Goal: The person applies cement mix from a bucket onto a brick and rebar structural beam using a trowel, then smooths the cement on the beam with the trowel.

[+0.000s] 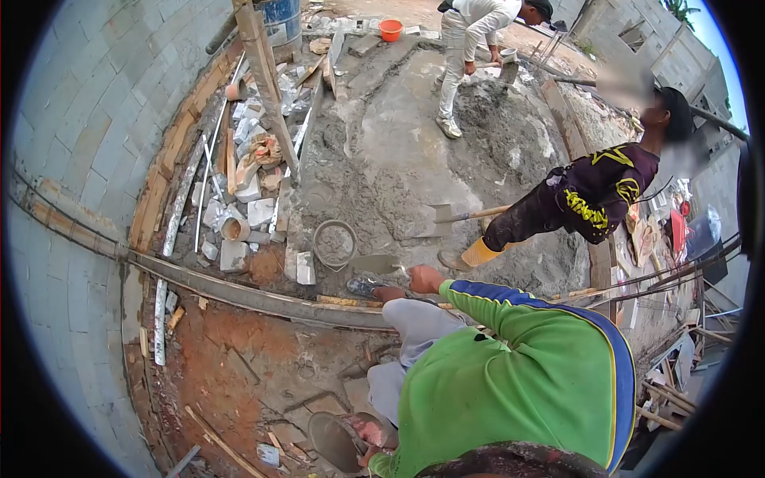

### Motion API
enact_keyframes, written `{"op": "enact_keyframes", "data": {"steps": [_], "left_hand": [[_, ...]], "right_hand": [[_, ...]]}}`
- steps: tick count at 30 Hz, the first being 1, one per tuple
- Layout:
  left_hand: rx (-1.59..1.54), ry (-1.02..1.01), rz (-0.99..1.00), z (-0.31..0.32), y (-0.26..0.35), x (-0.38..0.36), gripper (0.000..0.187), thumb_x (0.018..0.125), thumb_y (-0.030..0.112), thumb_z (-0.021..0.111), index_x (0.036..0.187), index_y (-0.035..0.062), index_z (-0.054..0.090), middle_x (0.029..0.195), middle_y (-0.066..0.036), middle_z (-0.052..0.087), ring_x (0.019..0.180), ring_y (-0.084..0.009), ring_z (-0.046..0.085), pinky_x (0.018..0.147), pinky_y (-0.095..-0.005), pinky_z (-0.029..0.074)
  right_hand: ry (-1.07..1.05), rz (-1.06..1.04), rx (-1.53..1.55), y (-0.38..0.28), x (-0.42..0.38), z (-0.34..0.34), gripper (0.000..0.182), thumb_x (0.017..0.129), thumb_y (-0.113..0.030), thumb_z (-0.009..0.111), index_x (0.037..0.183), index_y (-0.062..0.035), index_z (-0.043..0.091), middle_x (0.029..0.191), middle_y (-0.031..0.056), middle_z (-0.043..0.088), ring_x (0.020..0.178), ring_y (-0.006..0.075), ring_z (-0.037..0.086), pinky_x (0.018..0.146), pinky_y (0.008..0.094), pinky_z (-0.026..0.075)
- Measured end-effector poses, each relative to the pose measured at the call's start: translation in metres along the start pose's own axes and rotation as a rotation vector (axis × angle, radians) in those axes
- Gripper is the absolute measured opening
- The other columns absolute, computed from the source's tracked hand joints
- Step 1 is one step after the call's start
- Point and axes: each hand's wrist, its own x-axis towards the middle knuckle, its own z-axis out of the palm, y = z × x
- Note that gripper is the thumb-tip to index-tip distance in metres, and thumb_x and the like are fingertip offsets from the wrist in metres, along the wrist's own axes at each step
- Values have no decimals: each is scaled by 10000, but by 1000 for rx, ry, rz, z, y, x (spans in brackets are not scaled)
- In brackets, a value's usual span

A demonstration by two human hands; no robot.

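Observation:
My right hand [426, 279] is closed round the handle of a trowel [374, 264]. Its grey blade lies over the wet mortar, close beside a round bucket [335, 245] holding grey mix. Low in the view, my left hand [370, 456] grips the edge of a mortar-stained bucket [331, 440] tipped on its side; part of its fingers is hidden. My foot in a dark sandal [363, 287] rests by the plank edge, below the trowel.
A co-worker [594, 191] in yellow boots stands by a shovel [458, 214] in wet concrete; another person [470, 48] bends over a tool behind. Rubble [239, 199] and a leaning timber post [267, 80] are left. A formwork board [239, 287] crosses before me.

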Motion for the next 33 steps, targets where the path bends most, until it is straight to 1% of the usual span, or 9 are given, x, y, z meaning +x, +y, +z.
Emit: {"op": "enact_keyframes", "data": {"steps": [6,8,9,12,14,21,27,31,33], "left_hand": [[-522,135,-109,50,-57,-46,521,812,189,632,1203,-134,512,1274,-240,533,1005,-352,620,874,-348,552],[-472,11,-80,76,-61,-53,462,871,129,539,1260,-112,486,1270,-238,546,1005,-317,631,898,-338,542],[-736,207,-443,89,-57,-55,430,878,127,539,1260,-68,518,1196,-178,612,935,-251,657,843,-315,553],[-980,58,-587,104,-92,-61,336,877,115,541,1182,-13,596,1131,-115,655,928,-212,651,788,-320,547],[-343,46,1,109,-115,-44,292,871,133,571,1130,8,614,1116,-101,661,942,-219,640,759,-331,530],[-69,89,147,339,-118,-93,284,872,160,574,1128,43,609,1170,-81,641,1007,-218,618,783,-340,518],[-22,-114,123,369,-99,-55,440,872,195,592,1273,30,515,1280,-121,564,1056,-246,588,753,-347,517],[101,-143,211,460,-87,-34,454,866,230,578,1264,29,491,1207,-126,575,1052,-267,570,851,-378,504],[172,-242,168,488,-79,-11,428,881,215,585,1251,26,482,1216,-117,557,1095,-256,534,884,-359,463]], "right_hand": [[-294,-317,-191,-6,193,107,324,739,-305,585,932,-76,707,851,217,676,834,409,652,756,474,528],[-379,-226,-258,24,255,205,255,769,-251,561,933,-133,715,1084,141,652,1111,329,563,875,484,471],[-321,-182,-268,52,280,268,251,783,-229,546,954,-152,713,1188,117,623,1219,309,502,927,492,438],[-666,-218,-493,24,337,276,361,817,-208,510,1134,-118,657,1352,138,508,1368,330,328,1010,499,351],[-710,-243,-500,16,367,294,408,825,-215,504,1193,-87,627,1363,153,496,1376,352,313,1017,496,346],[-795,-324,-476,4,428,364,438,832,-228,513,1222,-54,606,1445,134,411,1387,374,288,1048,519,307],[-635,-427,-442,14,429,377,409,816,-246,533,1174,-78,638,1414,123,441,1370,351,320,1074,520,280],[-654,-517,-279,7,436,341,386,752,-261,575,1075,-89,696,1228,150,591,1221,333,492,1063,523,305],[-762,-334,-71,3,446,307,346,707,-207,594,991,-47,709,1043,158,667,1061,329,598,983,476,403]]}}
